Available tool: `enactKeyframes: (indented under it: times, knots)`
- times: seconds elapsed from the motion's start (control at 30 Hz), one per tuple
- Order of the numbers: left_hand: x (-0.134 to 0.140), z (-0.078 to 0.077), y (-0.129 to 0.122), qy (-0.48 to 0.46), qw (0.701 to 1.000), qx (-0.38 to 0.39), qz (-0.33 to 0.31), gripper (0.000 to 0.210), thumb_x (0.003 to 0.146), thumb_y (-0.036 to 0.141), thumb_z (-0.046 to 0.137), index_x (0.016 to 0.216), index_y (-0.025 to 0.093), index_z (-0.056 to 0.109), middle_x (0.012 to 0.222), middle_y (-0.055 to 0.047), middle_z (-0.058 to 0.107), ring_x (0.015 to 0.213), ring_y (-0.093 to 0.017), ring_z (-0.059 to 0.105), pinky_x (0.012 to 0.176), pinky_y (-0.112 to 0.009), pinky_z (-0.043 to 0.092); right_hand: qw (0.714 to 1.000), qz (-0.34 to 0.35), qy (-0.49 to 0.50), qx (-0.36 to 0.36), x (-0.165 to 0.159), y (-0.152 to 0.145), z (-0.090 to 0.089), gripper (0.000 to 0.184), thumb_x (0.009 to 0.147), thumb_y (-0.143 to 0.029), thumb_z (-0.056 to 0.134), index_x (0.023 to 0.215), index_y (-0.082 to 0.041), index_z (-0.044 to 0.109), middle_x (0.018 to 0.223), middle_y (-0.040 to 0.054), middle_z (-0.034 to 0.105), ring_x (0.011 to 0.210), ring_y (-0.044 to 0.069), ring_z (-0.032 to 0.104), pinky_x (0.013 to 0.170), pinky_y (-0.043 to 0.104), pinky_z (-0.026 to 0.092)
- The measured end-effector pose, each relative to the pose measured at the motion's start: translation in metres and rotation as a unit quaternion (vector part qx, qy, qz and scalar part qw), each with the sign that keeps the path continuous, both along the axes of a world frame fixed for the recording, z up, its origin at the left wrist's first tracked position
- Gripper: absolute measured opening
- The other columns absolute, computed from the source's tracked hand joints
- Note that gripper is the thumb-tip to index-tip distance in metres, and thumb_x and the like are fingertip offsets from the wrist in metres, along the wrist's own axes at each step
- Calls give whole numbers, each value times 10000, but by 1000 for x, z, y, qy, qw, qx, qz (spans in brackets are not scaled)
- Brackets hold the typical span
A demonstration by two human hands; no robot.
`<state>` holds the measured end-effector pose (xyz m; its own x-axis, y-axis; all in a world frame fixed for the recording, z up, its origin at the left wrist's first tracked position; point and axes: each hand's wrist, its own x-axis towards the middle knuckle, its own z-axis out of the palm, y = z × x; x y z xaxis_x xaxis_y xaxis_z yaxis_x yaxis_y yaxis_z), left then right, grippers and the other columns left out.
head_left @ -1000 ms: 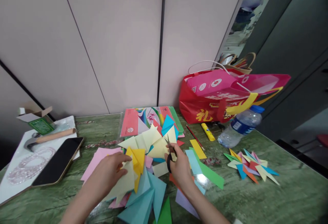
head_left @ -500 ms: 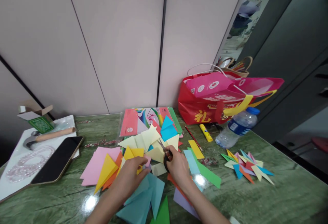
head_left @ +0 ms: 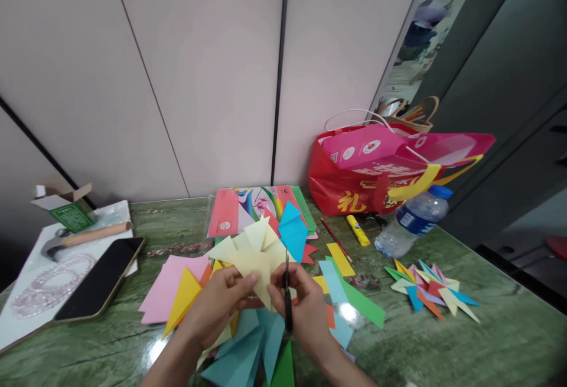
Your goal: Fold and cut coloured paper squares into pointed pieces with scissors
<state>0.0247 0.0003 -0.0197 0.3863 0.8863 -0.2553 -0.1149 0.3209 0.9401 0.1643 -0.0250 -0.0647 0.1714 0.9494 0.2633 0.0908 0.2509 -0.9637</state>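
A folded cream-yellow paper [head_left: 252, 264] is pinched in my left hand [head_left: 224, 299], its thumb lying on the paper's lower part. My right hand [head_left: 303, 304] holds black-handled scissors [head_left: 287, 301], blades pointing up, and its fingertips sit at the paper's right edge. Whether those fingertips also grip the paper I cannot tell. More cream paper pieces [head_left: 257, 233] lie just behind. A blue folded paper [head_left: 293, 233] rests to their right. Teal papers [head_left: 241, 354] and a green piece [head_left: 283, 363] lie below my hands. Pink sheets [head_left: 166, 286] and a yellow folded piece [head_left: 182, 297] are to the left.
A red gift bag [head_left: 354, 180] stands at the back right, beside a water bottle [head_left: 411, 221]. A glue stick [head_left: 357, 230] and a pencil [head_left: 335, 238] lie before it. Colourful folded paper star [head_left: 429, 286] at right; phone [head_left: 101, 277] and hammer [head_left: 88, 234] at left.
My left hand now holds up a cream paper; the small pinkish piece at its fingers is gone. The scissors have turned from pointing up-left to upright, and my right hand is lower.
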Motion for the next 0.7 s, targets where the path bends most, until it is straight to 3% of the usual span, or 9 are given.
enactKeyframes:
  times: [0.1,0.23,0.37,0.47,0.57,0.7]
  knots:
    - [3,-1,0,-32,999,-14,32,278,644,357,750,684,85,710,632,-86,705,598,-194,641,650,-333,536,999,-11,-42,20,1,0,-3,85,699,-162,583,766,-191,538,673,-12,585,613,134,541,595,229,439]
    - [0,-3,3,-51,987,22,154,267,631,369,755,637,112,686,625,-53,713,625,-192,657,674,-308,534,996,-16,-81,28,1,-1,0,64,709,-190,594,762,-184,559,655,-13,586,597,133,540,595,234,430]
    - [-6,-2,5,-95,960,73,253,373,626,316,766,925,116,667,764,-51,737,748,-221,673,695,-319,539,992,109,-23,-55,-3,-7,10,87,674,-184,631,728,-184,563,652,-12,597,598,134,535,588,232,433]
    - [-9,0,4,-66,947,128,287,569,693,309,721,1207,168,521,856,-42,729,794,-219,672,661,-311,551,976,176,65,-108,-9,-12,13,147,645,-185,672,735,-179,556,711,14,624,679,163,574,644,260,455]
    - [-5,6,0,8,935,189,301,796,734,330,682,1399,256,251,979,-58,702,803,-215,671,616,-288,558,968,134,183,-106,-13,-14,8,244,664,-283,711,784,-192,520,762,25,642,728,175,594,693,281,464]
    - [8,17,-12,53,915,246,314,1067,692,343,702,1427,350,-72,1209,-102,606,636,-167,652,509,-254,542,957,17,268,-114,-6,-8,4,332,672,-371,722,776,-220,446,709,-17,597,657,147,575,575,235,444]
